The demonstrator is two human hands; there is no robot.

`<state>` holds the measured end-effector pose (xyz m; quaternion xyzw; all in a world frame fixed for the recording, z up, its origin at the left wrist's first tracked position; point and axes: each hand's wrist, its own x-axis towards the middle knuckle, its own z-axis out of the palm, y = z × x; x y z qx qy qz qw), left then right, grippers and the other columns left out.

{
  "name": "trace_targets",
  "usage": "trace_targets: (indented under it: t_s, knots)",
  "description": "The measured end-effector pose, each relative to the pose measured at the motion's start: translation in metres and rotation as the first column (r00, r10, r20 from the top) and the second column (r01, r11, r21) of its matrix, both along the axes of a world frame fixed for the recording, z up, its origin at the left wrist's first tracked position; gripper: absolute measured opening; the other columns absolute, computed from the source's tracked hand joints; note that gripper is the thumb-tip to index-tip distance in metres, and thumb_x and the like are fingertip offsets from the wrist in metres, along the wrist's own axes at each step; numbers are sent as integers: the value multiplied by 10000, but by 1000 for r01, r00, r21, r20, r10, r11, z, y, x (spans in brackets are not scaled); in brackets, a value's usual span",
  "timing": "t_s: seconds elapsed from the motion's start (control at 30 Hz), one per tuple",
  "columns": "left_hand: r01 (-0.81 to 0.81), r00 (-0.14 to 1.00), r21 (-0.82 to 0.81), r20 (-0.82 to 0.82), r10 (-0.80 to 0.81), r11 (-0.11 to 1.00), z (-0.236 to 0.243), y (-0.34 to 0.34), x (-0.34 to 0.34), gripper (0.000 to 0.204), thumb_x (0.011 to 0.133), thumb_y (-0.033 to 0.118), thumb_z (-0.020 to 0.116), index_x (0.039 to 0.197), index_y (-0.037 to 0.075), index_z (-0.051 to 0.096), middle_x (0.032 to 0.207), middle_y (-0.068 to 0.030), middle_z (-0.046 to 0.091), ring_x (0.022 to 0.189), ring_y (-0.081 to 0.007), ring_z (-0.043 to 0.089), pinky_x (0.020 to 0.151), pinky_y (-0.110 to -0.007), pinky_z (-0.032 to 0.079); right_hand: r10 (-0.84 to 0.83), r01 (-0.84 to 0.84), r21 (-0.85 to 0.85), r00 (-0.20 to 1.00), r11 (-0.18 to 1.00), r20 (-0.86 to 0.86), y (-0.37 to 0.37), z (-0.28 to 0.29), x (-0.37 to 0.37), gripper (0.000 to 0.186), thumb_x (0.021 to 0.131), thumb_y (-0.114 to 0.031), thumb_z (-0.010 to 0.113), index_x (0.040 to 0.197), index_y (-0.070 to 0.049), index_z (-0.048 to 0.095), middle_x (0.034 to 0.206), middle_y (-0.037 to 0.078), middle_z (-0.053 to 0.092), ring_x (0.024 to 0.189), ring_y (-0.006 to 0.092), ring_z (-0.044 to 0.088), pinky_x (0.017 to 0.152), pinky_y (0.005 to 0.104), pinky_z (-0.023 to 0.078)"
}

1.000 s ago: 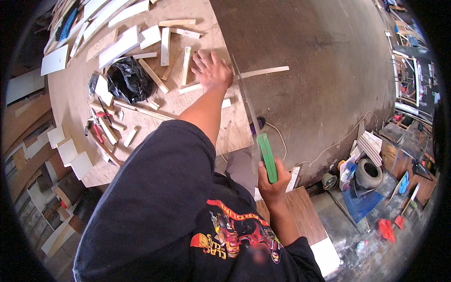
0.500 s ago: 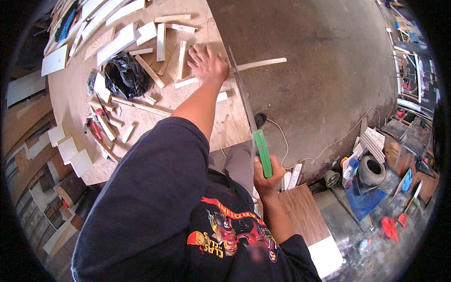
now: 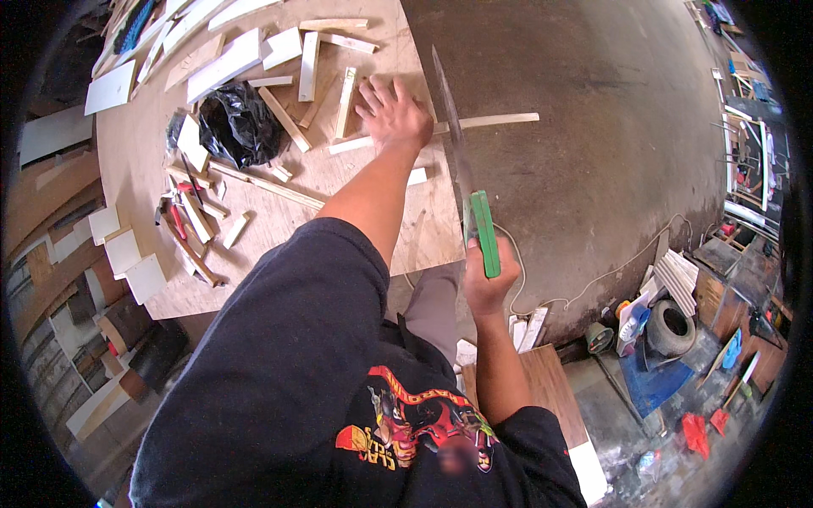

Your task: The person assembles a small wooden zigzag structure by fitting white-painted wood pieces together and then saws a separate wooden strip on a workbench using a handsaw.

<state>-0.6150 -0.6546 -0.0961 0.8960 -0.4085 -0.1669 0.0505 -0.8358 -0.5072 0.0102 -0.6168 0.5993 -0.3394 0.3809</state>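
My left hand (image 3: pixel 394 114) lies with its fingers spread on a narrow wood strip (image 3: pixel 500 119), pressing it against the plywood tabletop (image 3: pixel 339 229). One end of the strip juts past the table's right edge. A handsaw (image 3: pixel 461 161) with a green handle is in my right hand (image 3: pixel 491 278), its fingers wrapped round the grip. Its long blade points away from me and crosses the strip just beyond the table edge. How deep the teeth sit in the wood cannot be made out. A short wood block (image 3: pixel 345 102) lies beside my left fingertips.
Several wood offcuts (image 3: pixel 224 66) cover the table's far left, around a black plastic bag (image 3: pixel 239 124). Red-handled pliers (image 3: pixel 178 222) lie nearer me. A pale cord (image 3: pixel 605 284) runs over the concrete floor. At right stand a tire (image 3: pixel 671 326) and a wood-grain board (image 3: pixel 546 385).
The saw and my right hand have moved forward, away from my body. My left hand stays pressed on the strip, and the whole view has shifted slightly.
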Motion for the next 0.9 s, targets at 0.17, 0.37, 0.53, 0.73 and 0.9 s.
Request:
trace_targets:
  t_s: [0.17,0.37,0.53,0.73,0.9]
  knots:
    - [-11,1000,-4,19,11,1000,-1,0,-2,586,1014,352,387,1544,115,304,1651,-205,151,1526,-436,86,1202,-615,147,-7,6,36,1000,999,29,2,-6,-2,90,834,-66,716,856,-20,642,630,100,597,542,199,606,553,348,479]
    - [-1,999,6,47,0,1000,-8,-1,-1,576,1014,356,386,1547,150,311,1652,-194,156,1525,-429,93,1196,-609,161,-14,13,21,1000,1000,25,2,-5,-2,88,834,-56,718,870,-14,649,637,103,612,551,196,621,560,342,487]
    - [-4,997,-35,83,7,999,-17,1,1,552,1024,364,357,1539,171,323,1650,-188,172,1526,-417,99,1190,-611,177,19,-19,-38,1000,999,-1,1,-1,5,81,830,-39,713,855,-9,643,638,107,617,561,198,641,567,338,498]
    - [1,999,-37,51,1,999,-19,-2,2,555,1026,365,360,1546,174,315,1647,-188,179,1526,-419,102,1190,-612,179,55,-57,-43,998,997,-43,1,3,4,89,804,-29,707,817,-16,620,644,133,615,568,274,657,557,360,493]
    - [0,999,-57,54,3,998,-19,-1,2,561,1019,359,381,1542,168,322,1645,-190,182,1523,-421,110,1188,-616,177,54,-58,-54,995,997,-81,5,4,3,101,785,-30,708,802,-25,609,654,152,610,582,327,651,557,392,491]
